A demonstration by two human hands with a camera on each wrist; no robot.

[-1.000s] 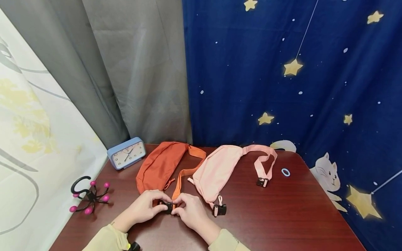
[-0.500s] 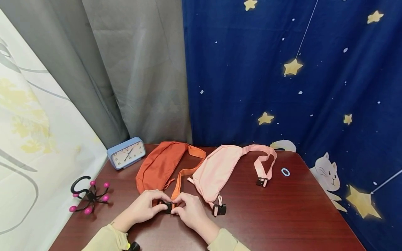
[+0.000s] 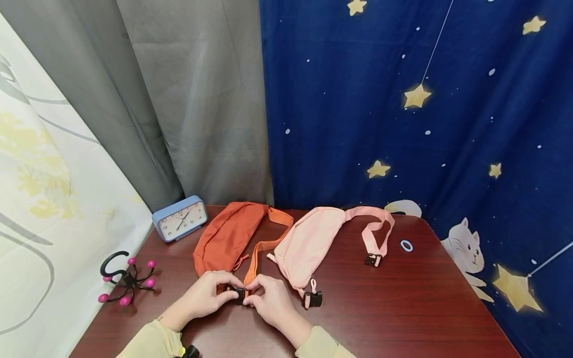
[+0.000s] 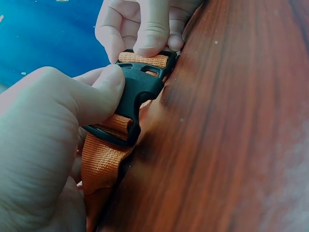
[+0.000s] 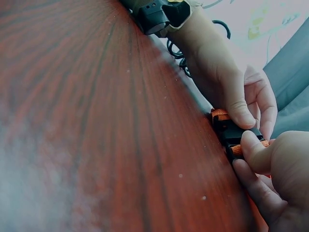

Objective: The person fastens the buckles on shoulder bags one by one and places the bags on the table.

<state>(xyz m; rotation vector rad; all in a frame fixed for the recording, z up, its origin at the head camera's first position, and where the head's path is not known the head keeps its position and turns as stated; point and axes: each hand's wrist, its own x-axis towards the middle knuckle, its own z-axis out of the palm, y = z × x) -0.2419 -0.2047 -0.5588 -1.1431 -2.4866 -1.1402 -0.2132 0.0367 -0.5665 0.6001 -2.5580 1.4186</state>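
An orange waist bag [image 3: 233, 233] lies on the table, its orange strap [image 3: 252, 263] curving down to a black side-release buckle [image 4: 137, 92]. The two halves of this buckle sit together, orange webbing threaded through both ends. My left hand [image 3: 208, 297] pinches the socket half, thumb flat on top. From the other side my right hand [image 3: 275, 302] pinches the prong half at its end bar, thumb over the webbing there. In the right wrist view both thumbs nearly meet on the buckle [image 5: 229, 130], low over the tabletop. The fingers underneath are mostly hidden.
Right of the orange bag lies a pink waist bag [image 3: 313, 238], its buckle halves [image 3: 312, 299] [image 3: 373, 259] apart. A blue clock [image 3: 181, 219] and a black head massager with pink tips [image 3: 129, 280] stand left. A light blue ring [image 3: 406, 245] lies far right.
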